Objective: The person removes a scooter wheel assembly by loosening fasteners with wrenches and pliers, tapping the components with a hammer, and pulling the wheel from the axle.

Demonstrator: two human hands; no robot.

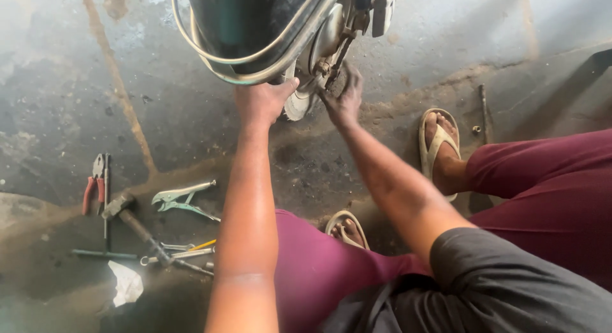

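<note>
A motorcycle engine part with cables and a dark body hangs at the top centre, above a stained concrete floor. My left hand reaches up under it, thumb raised against the metal parts by a pale round cover. My right hand is just to the right, fingers curled around a small fitting on the engine. What my fingers pinch is too small to make out. Both forearms stretch forward over my maroon trousers.
Tools lie on the floor at left: red-handled pliers, a hammer, locking pliers, a T-handle wrench, a white rag. My sandalled feet rest at right and centre. A thin metal rod lies beyond.
</note>
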